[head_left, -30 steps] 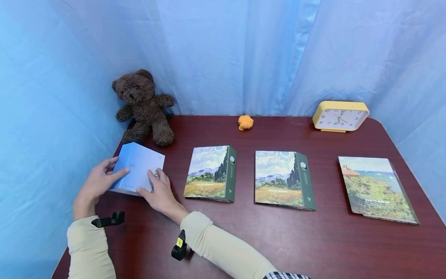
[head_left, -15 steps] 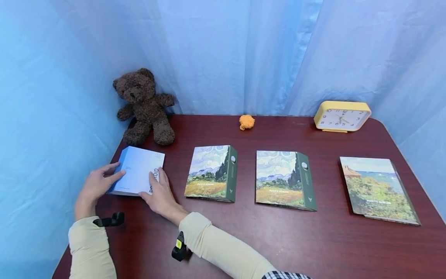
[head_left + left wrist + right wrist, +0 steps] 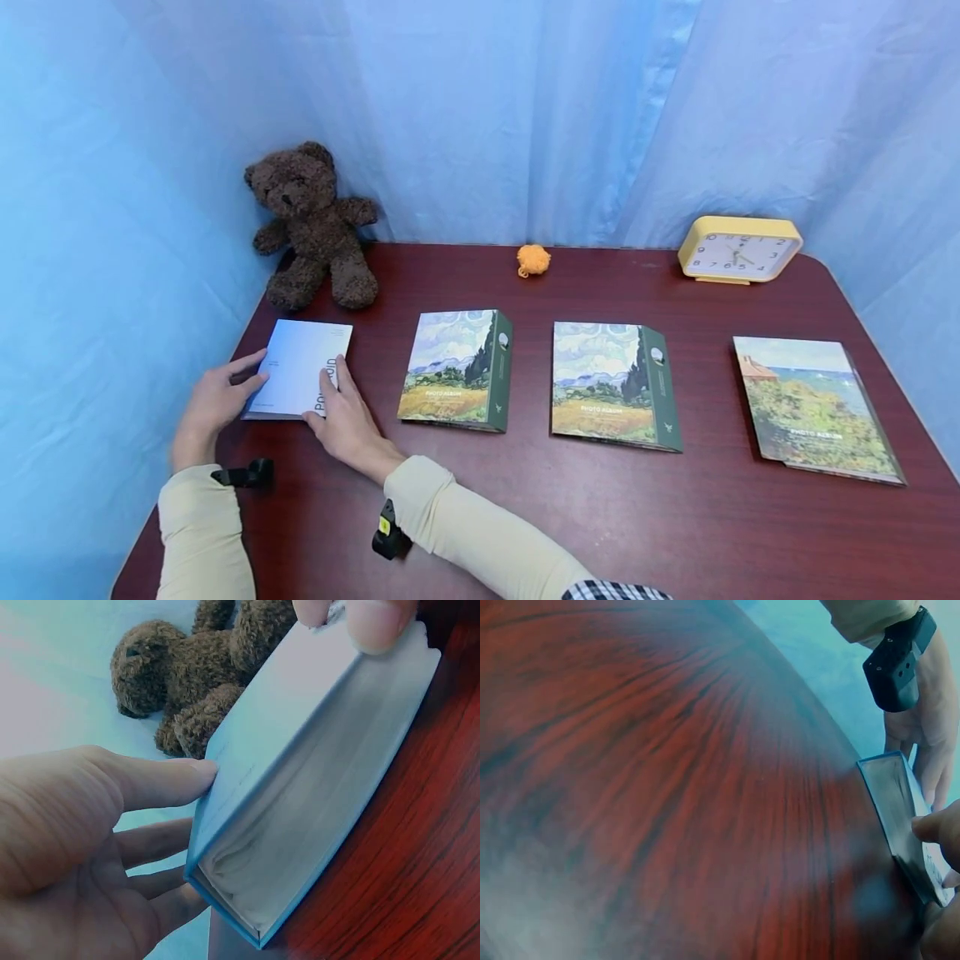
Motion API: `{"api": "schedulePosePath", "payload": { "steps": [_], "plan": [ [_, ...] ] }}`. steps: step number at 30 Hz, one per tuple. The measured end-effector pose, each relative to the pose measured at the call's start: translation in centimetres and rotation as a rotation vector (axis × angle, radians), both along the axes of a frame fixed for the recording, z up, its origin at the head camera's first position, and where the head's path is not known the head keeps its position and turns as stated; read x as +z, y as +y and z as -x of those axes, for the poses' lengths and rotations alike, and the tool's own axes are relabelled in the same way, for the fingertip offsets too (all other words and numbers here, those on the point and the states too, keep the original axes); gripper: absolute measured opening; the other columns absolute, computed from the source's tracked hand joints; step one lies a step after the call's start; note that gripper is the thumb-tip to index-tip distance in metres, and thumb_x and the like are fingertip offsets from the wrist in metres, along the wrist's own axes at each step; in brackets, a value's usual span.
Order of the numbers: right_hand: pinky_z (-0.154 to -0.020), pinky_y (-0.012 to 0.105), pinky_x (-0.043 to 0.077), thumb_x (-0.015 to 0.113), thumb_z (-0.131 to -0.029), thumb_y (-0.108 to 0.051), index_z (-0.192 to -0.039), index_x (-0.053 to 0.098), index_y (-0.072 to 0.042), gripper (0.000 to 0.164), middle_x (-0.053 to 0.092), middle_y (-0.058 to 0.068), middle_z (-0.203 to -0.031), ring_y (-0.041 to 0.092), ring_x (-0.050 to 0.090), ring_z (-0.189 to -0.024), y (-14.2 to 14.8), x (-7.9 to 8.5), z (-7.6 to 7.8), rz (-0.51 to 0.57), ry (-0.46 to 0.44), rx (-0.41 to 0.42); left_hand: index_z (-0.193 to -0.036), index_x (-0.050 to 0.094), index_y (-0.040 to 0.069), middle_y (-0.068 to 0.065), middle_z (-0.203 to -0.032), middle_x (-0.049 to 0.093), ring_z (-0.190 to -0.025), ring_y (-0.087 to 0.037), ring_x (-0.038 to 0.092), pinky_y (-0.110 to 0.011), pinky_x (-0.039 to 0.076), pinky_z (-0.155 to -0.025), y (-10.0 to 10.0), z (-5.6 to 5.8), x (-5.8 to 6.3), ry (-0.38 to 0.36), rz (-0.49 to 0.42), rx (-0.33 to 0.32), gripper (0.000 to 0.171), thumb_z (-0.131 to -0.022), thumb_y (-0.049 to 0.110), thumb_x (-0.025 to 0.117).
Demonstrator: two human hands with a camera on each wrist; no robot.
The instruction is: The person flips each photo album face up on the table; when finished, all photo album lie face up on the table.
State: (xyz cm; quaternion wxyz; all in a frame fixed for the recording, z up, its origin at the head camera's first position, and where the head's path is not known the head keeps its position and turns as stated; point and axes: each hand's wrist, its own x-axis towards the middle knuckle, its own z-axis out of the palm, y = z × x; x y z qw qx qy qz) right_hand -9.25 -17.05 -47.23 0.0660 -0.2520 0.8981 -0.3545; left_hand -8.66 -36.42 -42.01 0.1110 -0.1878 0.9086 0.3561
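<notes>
A thick white and light blue photo album [image 3: 300, 354] with dark lettering along its right side lies flat at the table's left side. My left hand [image 3: 210, 402] holds its spine side. In the left wrist view the thumb [image 3: 169, 782] is on the cover's edge and the fingers lie against the spine; the clear page sleeves [image 3: 322, 780] show between the covers. My right hand [image 3: 348, 421] grips the lower right part, thumb at the near edge and fingers on the cover and right side. The right wrist view catches only part of this hand.
A brown teddy bear [image 3: 311, 229] sits behind the album. To the right lie two green-spined photo albums [image 3: 450, 367] [image 3: 600, 379] and another with a seaside painting [image 3: 817, 408]. An orange yarn ball [image 3: 534, 260] and a yellow clock [image 3: 741, 250] stand along the back edge.
The white album has gone from tilted, with its spine side showing, to lying flat and straighter. Both hands have stayed on it; the left hand has shifted slightly right.
</notes>
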Motion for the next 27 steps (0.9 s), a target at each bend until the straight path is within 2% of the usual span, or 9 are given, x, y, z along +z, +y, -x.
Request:
{"api": "schedulePosePath", "payload": {
  "steps": [7, 11, 15, 18, 22, 25, 27],
  "plan": [
    [-0.11, 0.019, 0.031, 0.062, -0.093, -0.033, -0.146, 0.038, -0.005, 0.065, 0.016, 0.017, -0.159, 0.019, 0.023, -0.145, 0.1, 0.1, 0.2, -0.014, 0.004, 0.005, -0.15, 0.031, 0.015, -0.027, -0.155, 0.017, -0.14, -0.05, 0.016, -0.07, 0.025, -0.104, 0.1, 0.3, -0.4, 0.011, -0.016, 0.024, 0.058, -0.1, 0.036, 0.049],
    [-0.112, 0.021, 0.029, 0.061, -0.093, -0.033, -0.145, 0.041, -0.007, 0.062, 0.018, 0.016, -0.159, 0.02, 0.021, -0.146, 0.6, 0.5, 0.3, 0.008, -0.012, 0.013, -0.151, 0.03, 0.013, -0.028, -0.154, 0.019, -0.139, -0.052, 0.017, -0.07, 0.025, -0.103, 0.1, 0.3, -0.4, 0.018, 0.003, -0.009, 0.057, -0.101, 0.034, 0.047],
    [-0.113, 0.026, 0.029, 0.06, -0.094, -0.033, -0.145, 0.043, -0.01, 0.058, 0.018, 0.015, -0.158, 0.023, 0.022, -0.146, 1.3, 1.5, 0.8, 0.061, -0.015, 0.01, -0.15, 0.03, 0.01, -0.03, -0.152, 0.024, -0.136, -0.054, 0.022, -0.07, 0.028, -0.1, 0.4, 0.3, -0.4, 0.058, 0.075, -0.033, 0.056, -0.102, 0.032, 0.044],
    [-0.114, 0.03, 0.03, 0.059, -0.094, -0.031, -0.145, 0.044, -0.013, 0.056, 0.017, 0.014, -0.159, 0.024, 0.022, -0.146, 2.0, 2.6, 1.2, 0.113, -0.023, 0.001, -0.149, 0.033, 0.007, -0.03, -0.149, 0.029, -0.134, -0.053, 0.027, -0.069, 0.03, -0.1, 1.0, 0.3, -0.2, 0.147, 0.147, -0.011, 0.053, -0.102, 0.028, 0.044],
    [-0.115, 0.034, 0.029, 0.059, -0.094, -0.027, -0.145, 0.043, -0.016, 0.055, 0.014, 0.009, -0.16, 0.024, 0.02, -0.146, 3.2, 4.3, 2.1, 0.192, -0.06, -0.029, -0.143, 0.042, 0.004, -0.029, -0.144, 0.039, -0.129, -0.049, 0.038, -0.064, 0.033, -0.101, 2.6, 0.7, 0.7, 0.33, 0.214, 0.043, 0.046, -0.1, 0.021, 0.046],
    [-0.116, 0.039, 0.027, 0.06, -0.092, -0.024, -0.145, 0.042, -0.018, 0.056, 0.012, 0.006, -0.161, 0.024, 0.019, -0.146, 4.2, 5.3, 2.9, 0.233, -0.072, -0.071, -0.139, 0.048, 0.004, -0.027, -0.138, 0.046, -0.123, -0.045, 0.046, -0.058, 0.039, -0.099, 4.0, 1.1, 1.4, 0.442, 0.217, 0.062, 0.042, -0.099, 0.017, 0.048],
    [-0.116, 0.041, 0.026, 0.061, -0.092, -0.023, -0.145, 0.043, -0.018, 0.056, 0.013, 0.005, -0.161, 0.025, 0.02, -0.146, 5.0, 5.7, 3.5, 0.263, -0.07, -0.107, -0.138, 0.049, 0.004, -0.025, -0.135, 0.048, -0.121, -0.042, 0.048, -0.055, 0.042, -0.098, 5.0, 1.3, 1.8, 0.488, 0.201, 0.056, 0.041, -0.098, 0.015, 0.05]
  ]
}}
